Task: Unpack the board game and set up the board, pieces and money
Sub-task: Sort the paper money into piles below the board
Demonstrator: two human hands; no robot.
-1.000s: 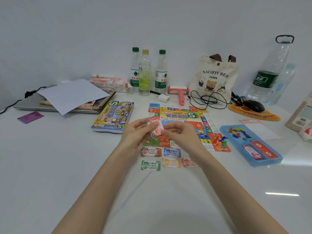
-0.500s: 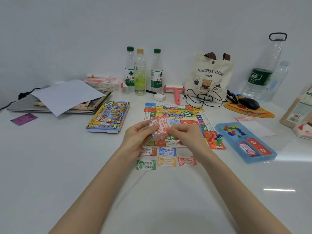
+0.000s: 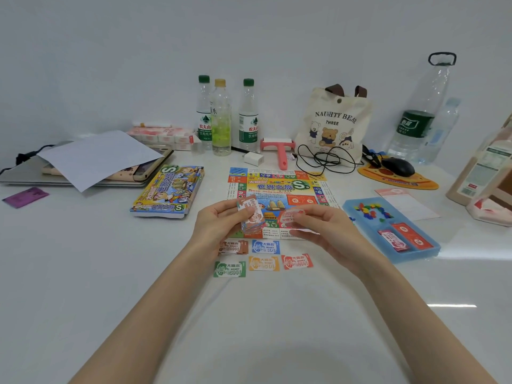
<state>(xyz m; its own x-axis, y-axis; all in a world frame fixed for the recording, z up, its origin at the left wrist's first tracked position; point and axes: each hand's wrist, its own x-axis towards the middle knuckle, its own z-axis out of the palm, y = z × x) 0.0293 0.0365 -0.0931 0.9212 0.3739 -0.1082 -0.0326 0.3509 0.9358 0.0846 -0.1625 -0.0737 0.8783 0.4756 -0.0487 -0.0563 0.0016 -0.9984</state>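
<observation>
The colourful game board [image 3: 279, 187] lies flat in the middle of the white table. Over its near edge my left hand [image 3: 219, 223] grips a small stack of play money [image 3: 250, 216]. My right hand [image 3: 318, 225] pinches a single red note [image 3: 289, 216] just right of that stack. Below the board lie sorted money piles: brown [image 3: 232, 246], blue [image 3: 265, 246], green [image 3: 230, 269], orange [image 3: 263, 263] and red [image 3: 297, 261]. The game box [image 3: 169, 191] sits left of the board. A blue tray [image 3: 360, 225] on the right holds coloured pieces [image 3: 370, 210] and red card packs [image 3: 404, 238].
Three small bottles [image 3: 221, 117] stand behind the board, beside a pink roller [image 3: 278, 148], a white charger [image 3: 253, 158] and a black cable [image 3: 324, 159]. A tote bag [image 3: 332, 120], mouse [image 3: 397, 166] and big bottles [image 3: 424, 112] are at the back right. A laptop with paper [image 3: 97, 156] lies left.
My right hand has drawn one red note off the stack and moved it to the right. The left hand keeps the stack in about the same place.
</observation>
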